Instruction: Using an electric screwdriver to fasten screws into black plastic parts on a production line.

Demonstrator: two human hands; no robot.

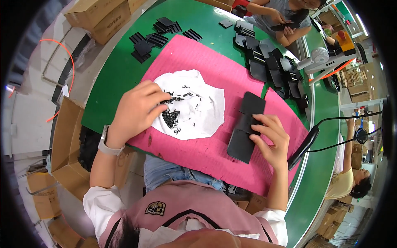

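Observation:
Small black screw-like pieces [170, 119] lie heaped and scattered on a crumpled white cloth [211, 111]. My left hand [142, 108] reaches over the cloth's left edge, thumb and forefinger a little apart at the pieces; none shows clearly between them. To the right, a flat black rectangular panel [241, 138] with a seam and small notches across its middle lies lengthwise on the pink sheet. My right hand [271, 138] grips its right side, thumb and fingertips resting on the upper face near the middle.
Under the cloth is a pink sheet [194, 155] on a green table [111, 89]. Black slotted parts [142, 47] lie at the far left, more black panels [258, 68] at the far right. A co-worker [285, 18] handles a dark part across the table. A white fan-like device [318, 56] stands right.

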